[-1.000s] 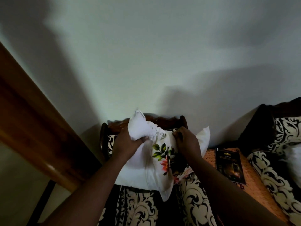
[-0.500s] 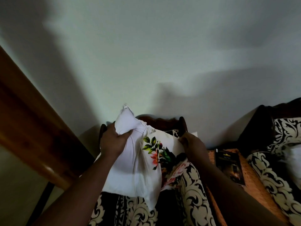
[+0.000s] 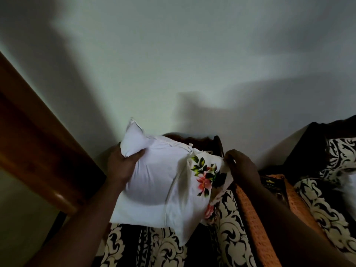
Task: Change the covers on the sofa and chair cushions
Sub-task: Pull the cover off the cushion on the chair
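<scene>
Left hand [image 3: 123, 166] clutches the white cushion insert [image 3: 154, 182] above the patterned chair [image 3: 229, 212]; right hand [image 3: 240, 164] pinches the floral cover [image 3: 206, 172], bunched at the insert's right end. Most of the insert is bare; other cushions wait.

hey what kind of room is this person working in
Most likely a home living room: a wood-framed chair with black-and-cream patterned upholstery, a matching sofa at the right, and a cushion being handled against a plain painted wall.
</scene>
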`<state>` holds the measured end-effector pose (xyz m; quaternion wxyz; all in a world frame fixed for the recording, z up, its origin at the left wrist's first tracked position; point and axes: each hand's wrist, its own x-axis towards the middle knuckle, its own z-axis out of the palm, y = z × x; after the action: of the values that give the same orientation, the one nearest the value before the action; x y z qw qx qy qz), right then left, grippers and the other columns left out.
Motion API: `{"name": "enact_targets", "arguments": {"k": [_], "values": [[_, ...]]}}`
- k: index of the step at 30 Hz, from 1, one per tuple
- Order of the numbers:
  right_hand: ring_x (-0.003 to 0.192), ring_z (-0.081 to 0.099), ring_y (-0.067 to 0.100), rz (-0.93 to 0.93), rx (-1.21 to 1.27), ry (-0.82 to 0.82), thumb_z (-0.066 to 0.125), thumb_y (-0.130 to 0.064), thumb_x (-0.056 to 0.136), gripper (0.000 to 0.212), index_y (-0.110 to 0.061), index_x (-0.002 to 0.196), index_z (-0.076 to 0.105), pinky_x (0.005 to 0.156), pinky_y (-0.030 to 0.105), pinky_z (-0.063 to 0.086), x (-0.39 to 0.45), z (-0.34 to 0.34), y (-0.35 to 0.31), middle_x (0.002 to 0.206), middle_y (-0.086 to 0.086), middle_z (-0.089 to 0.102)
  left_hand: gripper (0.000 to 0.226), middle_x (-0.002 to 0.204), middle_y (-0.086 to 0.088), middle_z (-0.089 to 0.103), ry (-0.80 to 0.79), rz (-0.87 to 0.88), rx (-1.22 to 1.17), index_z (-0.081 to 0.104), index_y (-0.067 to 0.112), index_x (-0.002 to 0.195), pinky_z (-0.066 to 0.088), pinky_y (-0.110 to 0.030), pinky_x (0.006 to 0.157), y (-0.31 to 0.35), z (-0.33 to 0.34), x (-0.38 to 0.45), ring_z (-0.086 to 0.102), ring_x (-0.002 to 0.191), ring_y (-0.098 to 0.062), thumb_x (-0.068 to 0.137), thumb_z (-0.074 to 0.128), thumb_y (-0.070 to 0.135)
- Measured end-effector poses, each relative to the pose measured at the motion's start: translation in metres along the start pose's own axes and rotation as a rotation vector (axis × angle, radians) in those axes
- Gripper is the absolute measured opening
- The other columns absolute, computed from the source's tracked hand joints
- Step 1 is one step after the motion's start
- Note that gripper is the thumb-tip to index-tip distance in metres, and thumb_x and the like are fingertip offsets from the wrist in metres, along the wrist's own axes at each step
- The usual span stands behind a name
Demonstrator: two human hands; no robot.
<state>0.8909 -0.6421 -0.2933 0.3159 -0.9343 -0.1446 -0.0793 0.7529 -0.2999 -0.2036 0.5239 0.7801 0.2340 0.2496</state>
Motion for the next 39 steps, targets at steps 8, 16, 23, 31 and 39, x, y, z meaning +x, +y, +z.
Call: {"name": "enact_targets", "arguments": {"k": [8, 16, 23, 31, 39], "values": [[0.079, 0.064, 0.019, -0.083, -0.074, -0.025, 0.046, -0.043, 0.103, 0.021, -0.029, 0.103, 0.061, 0.068, 0.035, 0.053, -0.015, 0.019, -0.029, 0.092, -0.001, 0.067, 0.047, 0.118, 0.002, 0.069, 0.042, 0.051, -0.047, 0.065, 0.026, 0.118, 0.051, -0.036, 0.099, 0.011, 0.002, -0.006, 0.065, 0.108, -0.017, 0.077, 0.087, 0.019], [0.067, 0.063, 0.018, -0.064, -0.274, 0.007, 0.056, -0.037, 0.096, 0.007, -0.034, 0.102, 0.052, 0.056, 0.030, 0.050, -0.026, 0.017, -0.002, 0.083, -0.006, 0.064, 0.059, 0.125, -0.003, 0.068, -0.001, 0.103, 0.118, 0.065, 0.018, 0.125, 0.048, -0.033, 0.098, 0.005, 0.005, -0.017, 0.063, 0.114, -0.021, 0.074, 0.089, 0.036], [0.082, 0.066, 0.025, 0.150, -0.020, -0.109, 0.051, -0.022, 0.092, 0.011, -0.032, 0.092, 0.056, 0.072, 0.037, 0.054, -0.010, 0.009, -0.016, 0.094, 0.002, 0.070, 0.076, 0.127, -0.002, 0.068, 0.017, 0.054, 0.069, 0.065, 0.025, 0.124, 0.050, -0.040, 0.102, 0.012, 0.002, -0.012, 0.064, 0.117, -0.021, 0.059, 0.078, 0.062], [0.132, 0.050, 0.017, -0.171, 0.363, -0.008, 0.074, -0.060, 0.075, 0.091, -0.036, 0.152, 0.030, 0.107, 0.035, 0.040, 0.007, -0.014, -0.106, 0.144, -0.006, 0.053, 0.076, 0.132, 0.001, 0.065, -0.052, 0.134, 0.202, 0.058, 0.030, 0.133, 0.050, -0.037, 0.101, 0.044, 0.013, -0.001, 0.061, 0.122, -0.021, 0.067, 0.081, 0.059], [0.074, 0.054, 0.001, -0.238, 0.225, -0.024, 0.080, -0.045, 0.081, 0.028, -0.038, 0.082, 0.052, 0.075, 0.026, 0.037, 0.027, 0.005, -0.128, 0.076, -0.017, 0.060, 0.095, 0.144, 0.009, 0.055, -0.227, 0.371, 0.274, 0.044, 0.028, 0.146, 0.043, -0.028, 0.104, 0.052, 0.025, 0.006, 0.051, 0.129, -0.007, 0.066, 0.086, 0.058]]}}
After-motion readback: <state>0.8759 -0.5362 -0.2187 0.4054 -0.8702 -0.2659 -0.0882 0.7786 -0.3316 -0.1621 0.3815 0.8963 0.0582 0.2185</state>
